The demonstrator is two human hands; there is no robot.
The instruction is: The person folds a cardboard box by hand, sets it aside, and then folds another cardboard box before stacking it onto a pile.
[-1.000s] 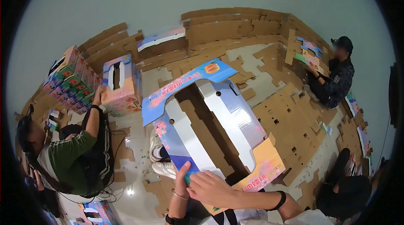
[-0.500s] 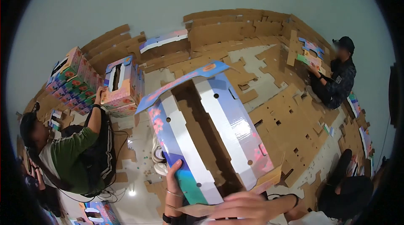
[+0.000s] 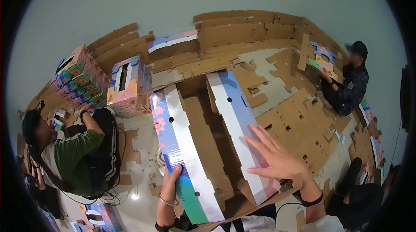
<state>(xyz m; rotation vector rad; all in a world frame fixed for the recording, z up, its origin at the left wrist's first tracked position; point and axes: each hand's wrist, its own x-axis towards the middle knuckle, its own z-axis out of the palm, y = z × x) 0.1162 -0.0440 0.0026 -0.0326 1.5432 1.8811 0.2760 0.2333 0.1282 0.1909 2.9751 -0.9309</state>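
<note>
A person's left hand (image 3: 170, 188) grips the left side of a printed box (image 3: 188, 145) in front of the body, thumb on the edge, other fingers hidden, while the right hand (image 3: 277, 158), fingers spread and grasping nothing, appears to rest on the right panel (image 3: 236, 123). The cardboard looks light, stiff along its folds yet likely to bend or tear at the end flaps (image 3: 286, 191); its glossy print may slip. The folded long sides seem the surest hold.

Stacked cartons (image 3: 86, 78) and cardboard sheets (image 3: 294, 112) suggest a workshop.
</note>
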